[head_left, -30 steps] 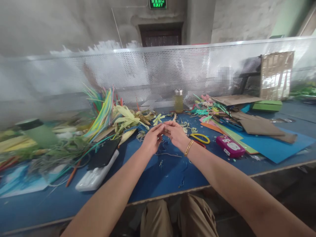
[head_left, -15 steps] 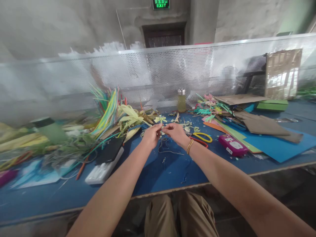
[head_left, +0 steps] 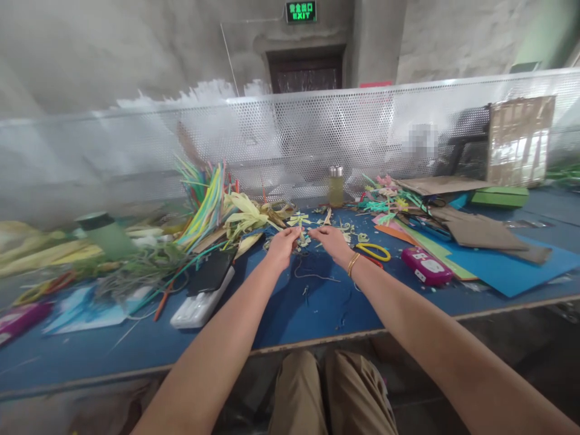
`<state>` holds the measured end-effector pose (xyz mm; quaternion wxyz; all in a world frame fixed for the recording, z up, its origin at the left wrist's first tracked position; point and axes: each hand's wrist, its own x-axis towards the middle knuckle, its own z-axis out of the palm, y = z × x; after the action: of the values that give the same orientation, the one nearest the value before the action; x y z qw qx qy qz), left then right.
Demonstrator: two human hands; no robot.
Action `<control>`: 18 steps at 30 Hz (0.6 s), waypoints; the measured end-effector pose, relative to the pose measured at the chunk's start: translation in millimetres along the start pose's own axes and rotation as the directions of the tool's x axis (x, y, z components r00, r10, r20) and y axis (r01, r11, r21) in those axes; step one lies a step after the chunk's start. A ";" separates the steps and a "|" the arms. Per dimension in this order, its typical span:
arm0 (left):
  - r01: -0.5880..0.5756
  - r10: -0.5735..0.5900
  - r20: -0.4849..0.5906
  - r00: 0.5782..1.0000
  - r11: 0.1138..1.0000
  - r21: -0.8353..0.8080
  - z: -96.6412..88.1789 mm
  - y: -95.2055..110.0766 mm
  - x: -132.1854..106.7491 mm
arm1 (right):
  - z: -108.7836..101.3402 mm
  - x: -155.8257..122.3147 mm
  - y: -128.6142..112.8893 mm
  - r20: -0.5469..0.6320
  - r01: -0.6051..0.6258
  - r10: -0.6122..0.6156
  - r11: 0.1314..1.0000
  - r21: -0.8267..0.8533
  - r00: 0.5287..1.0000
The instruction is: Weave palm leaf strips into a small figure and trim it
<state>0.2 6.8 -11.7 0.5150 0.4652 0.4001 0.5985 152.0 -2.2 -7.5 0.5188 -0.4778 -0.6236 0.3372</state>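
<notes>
My left hand [head_left: 284, 246] is closed, its fingertips pinching a small pale yellow-green husk piece [head_left: 298, 219] with strips spreading out at the top. Just to the right, my right hand [head_left: 334, 241] has its thumb and fingers pressed together; anything between them is too small to make out. A narrow gap separates the two sets of fingertips. Below them a thin cord [head_left: 315, 276] lies on the blue tabletop [head_left: 294, 320]. Scissors with yellow and red handles [head_left: 375, 251] lie beside my right wrist, the red part partly hidden by it.
Pale husks [head_left: 244, 217] and coloured pipe cleaners [head_left: 206, 202] are heaped at left, near a black phone [head_left: 209, 272] on a white case [head_left: 199, 308]. A small bottle [head_left: 336, 188] stands behind my hands. At right lie a magenta device [head_left: 426, 266], paper sheets [head_left: 521, 269] and cardboard [head_left: 484, 228].
My right hand has drawn slightly away to the right, widening the gap between my fingertips. My left hand keeps its pinch on the husk piece. The view has shifted a little.
</notes>
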 end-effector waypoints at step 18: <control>0.062 -0.078 0.098 0.992 0.985 0.161 -4.3 0.1 -2.0 | 4.7 7.6 14.1 0.035 -0.008 0.003 0.990 0.139 0.999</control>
<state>-3.8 4.8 -13.0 0.5174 0.5205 0.4350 0.5218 150.9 9.8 -19.1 0.5389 -0.4364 -0.6062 0.3894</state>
